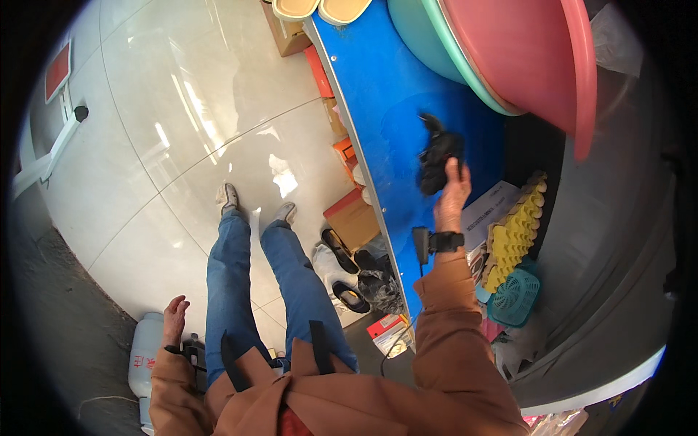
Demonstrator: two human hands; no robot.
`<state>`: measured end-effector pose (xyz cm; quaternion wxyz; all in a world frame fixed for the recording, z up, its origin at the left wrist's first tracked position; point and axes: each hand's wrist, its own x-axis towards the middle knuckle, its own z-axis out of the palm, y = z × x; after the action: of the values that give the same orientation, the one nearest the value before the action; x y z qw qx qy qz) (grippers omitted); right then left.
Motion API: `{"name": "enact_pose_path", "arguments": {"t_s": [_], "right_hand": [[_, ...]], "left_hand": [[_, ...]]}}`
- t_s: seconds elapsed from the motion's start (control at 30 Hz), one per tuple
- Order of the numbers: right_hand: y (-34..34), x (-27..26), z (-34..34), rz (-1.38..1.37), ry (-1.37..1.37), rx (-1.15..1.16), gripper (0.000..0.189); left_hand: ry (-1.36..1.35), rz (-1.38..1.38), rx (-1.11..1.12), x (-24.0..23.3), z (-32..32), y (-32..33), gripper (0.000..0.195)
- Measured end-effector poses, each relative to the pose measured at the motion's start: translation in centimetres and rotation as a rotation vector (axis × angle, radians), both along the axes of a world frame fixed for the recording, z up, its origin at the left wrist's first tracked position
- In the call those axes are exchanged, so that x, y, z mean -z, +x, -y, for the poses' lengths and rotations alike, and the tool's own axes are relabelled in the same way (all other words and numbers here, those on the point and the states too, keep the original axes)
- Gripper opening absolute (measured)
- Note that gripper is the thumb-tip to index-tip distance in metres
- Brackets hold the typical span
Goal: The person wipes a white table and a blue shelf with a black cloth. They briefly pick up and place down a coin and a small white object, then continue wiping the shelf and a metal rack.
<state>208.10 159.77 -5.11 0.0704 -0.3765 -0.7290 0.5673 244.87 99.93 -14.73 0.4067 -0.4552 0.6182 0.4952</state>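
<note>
My right hand point(453, 191) is over the blue tabletop point(376, 103) and grips a bundled black item point(441, 158), blurred and perhaps cloth or a glove. A black strap with a small device circles that wrist. Beyond the bundle, large pink point(518, 49) and mint-green plastic basins point(458, 65) lean on their sides. My left hand point(175, 316) hangs low at my side, fingers slightly bent, with nothing seen in it, near a pale gas cylinder point(144, 354).
Right of my right arm are a white box point(491, 207), yellow egg trays point(515, 234) and a teal plastic basket point(514, 297). Below the table edge lie black shoes point(339, 250), a cardboard box point(354, 218) and plastic bags point(379, 286). A white stand point(60, 141) is at far left.
</note>
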Motion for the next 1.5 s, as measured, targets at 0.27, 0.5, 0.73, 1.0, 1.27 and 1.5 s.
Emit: {"name": "enact_pose_path", "arguments": {"t_s": [0.27, 0.5, 0.73, 1.0, 1.27, 1.5], "right_hand": [[-2.0, 2.1, -3.2, 0.104, 0.771, -0.382, 0.055], [-0.3, 1.8, 3.9, -0.027, 0.812, -0.523, 0.046], [2.8, 1.7, 5.0, -0.135, 1.066, -0.790, 0.053], [-6.4, 4.3, -14.1, 0.400, 0.750, -0.093, 0.051], [-2.8, 3.1, -11.2, 0.356, 0.733, -0.275, 0.052], [10.9, 1.2, 3.1, 0.104, 0.957, -0.625, 0.051]], "left_hand": [[-0.020, 0.011, 0.024, -0.9, 0.1, -1.6, 0.040], [-0.002, -0.008, 0.027, -0.7, 0.4, -1.6, 0.040], [-0.020, -0.011, -0.024, -1.3, -0.2, -1.4, 0.039], [-0.042, -0.002, 0.001, -1.2, 0.1, -1.0, 0.039], [-0.026, 0.081, 0.014, -2.0, -0.6, -1.0, 0.041], [-0.018, 0.031, -0.004, -2.4, -1.5, -2.4, 0.041]]}}
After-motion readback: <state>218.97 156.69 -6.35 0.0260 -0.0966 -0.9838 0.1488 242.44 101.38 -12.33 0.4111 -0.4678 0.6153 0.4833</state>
